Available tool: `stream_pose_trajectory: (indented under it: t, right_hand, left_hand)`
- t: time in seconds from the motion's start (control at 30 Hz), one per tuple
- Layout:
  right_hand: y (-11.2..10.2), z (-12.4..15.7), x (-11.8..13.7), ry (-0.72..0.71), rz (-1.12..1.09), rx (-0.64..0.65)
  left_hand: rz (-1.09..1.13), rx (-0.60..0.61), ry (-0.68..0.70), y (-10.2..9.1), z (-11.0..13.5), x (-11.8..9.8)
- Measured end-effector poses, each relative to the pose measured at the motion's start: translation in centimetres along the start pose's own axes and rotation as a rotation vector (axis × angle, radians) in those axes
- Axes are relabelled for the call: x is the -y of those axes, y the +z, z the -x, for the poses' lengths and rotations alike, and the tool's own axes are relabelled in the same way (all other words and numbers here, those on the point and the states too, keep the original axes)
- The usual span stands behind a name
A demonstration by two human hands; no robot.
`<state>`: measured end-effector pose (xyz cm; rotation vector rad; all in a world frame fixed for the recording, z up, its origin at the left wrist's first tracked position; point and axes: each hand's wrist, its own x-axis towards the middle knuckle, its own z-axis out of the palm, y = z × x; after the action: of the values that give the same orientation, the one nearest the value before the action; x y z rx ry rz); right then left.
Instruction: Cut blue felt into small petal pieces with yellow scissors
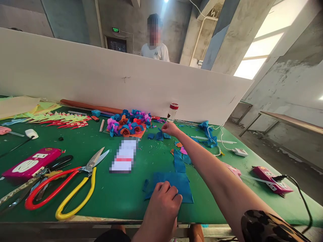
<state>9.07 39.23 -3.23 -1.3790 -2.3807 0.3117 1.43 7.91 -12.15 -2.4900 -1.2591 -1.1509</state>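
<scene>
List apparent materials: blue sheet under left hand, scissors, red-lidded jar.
Blue sheet: probably paper, perhaps thin fabric; matte, lying flat with straight edges.
Scissors: apparently steel blades, silvery sheen; handles likely plastic or plastic-coated, smooth red and yellow.
Jar: glass or clear plastic, can't tell; transparent sides.

Craft workshop, probably: scissors (88, 170), flowers (129, 125)

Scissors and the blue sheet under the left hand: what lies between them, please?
In the head view, mostly bare green tabletop lies between the scissors and the blue sheet, with one small blue scrap near the sheet's left edge.
</scene>
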Motion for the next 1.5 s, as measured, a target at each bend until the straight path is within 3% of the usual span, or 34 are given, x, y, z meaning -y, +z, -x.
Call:
stream_pose_trajectory:
  t: [0.23,0.4,0.5,0.63,0.8,0.93,1.1,1.23,1.5]
  right_hand:
    - [0.1,0.5,-0.6,0.043,-0.166,-0.029]
    - [-1.9,2.6,0.0,-0.001,-0.267,-0.072]
    - [-3.6,6.4,0.3,-0.039,-0.300,-0.072]
    - [-5.4,14.2,0.3,-0.105,-0.349,-0.039]
    - [-6.6,23.7,1.5,-0.151,-0.177,-0.054]
    - [-6.7,27.6,3.6,-0.189,0.051,0.059]
    - [-5.8,28.8,6.0,-0.181,0.345,0.188]
    - [-4.7,28.8,6.4,-0.171,0.438,0.215]
    - [-3.2,28.9,5.8,-0.172,0.455,0.218]
  left_hand:
    - [0.010,0.007,-0.008,-0.2,-0.2,-0.2]
    - [-0.002,0.100,-0.048,-1.4,-0.5,-0.6]
    - [0.023,0.138,-0.068,-2.0,-0.8,-0.8]
    - [0.066,0.170,-0.077,-2.6,-1.3,-1.0]
    - [0.068,-0.053,-0.060,-4.0,-1.9,-0.2]
    - [0.018,-0.234,-0.132,-4.9,-2.0,0.8]
    - [-0.028,-0.208,-0.169,-4.9,-2.1,1.0]
    - [-0.069,-0.164,-0.133,-5.1,-2.2,0.5]
    - [-0.078,0.157,0.030,-4.1,-2.2,-1.3]
